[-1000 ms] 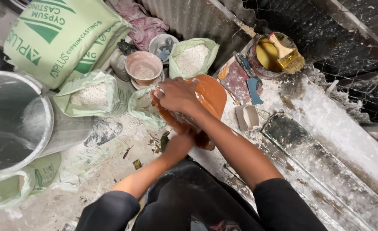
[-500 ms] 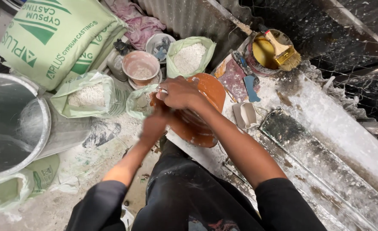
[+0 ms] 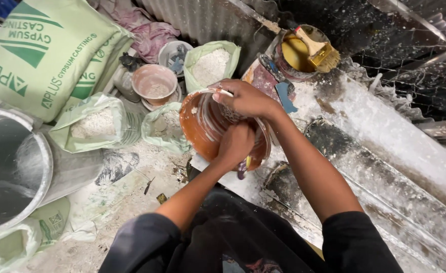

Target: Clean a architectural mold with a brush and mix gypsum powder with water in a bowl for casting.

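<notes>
The floor (image 3: 132, 202) was dusted white with powder. The right hand (image 3: 245, 98) gripped the orange bowl (image 3: 197, 126) by its far rim. The left hand (image 3: 235, 144) was clenched inside it, holding something I couldn't make out.

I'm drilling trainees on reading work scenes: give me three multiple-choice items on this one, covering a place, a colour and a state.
1. Where does the brush lie?
A. Across the yellow pot
B. Inside the orange bowl
C. On a green sack

2. What colour is the bowl under the hands?
A. Blue
B. Orange-brown
C. White

3. How is the green bag behind the bowl?
A. Tied shut
B. Flat and empty
C. Open, with white powder

Answers: 1 A, the brush rests on the rim of the yellow pot. 2 B, its inner wall shows orange-brown beside the left hand and right hand. 3 C, its mouth gapes over white powder.
</notes>
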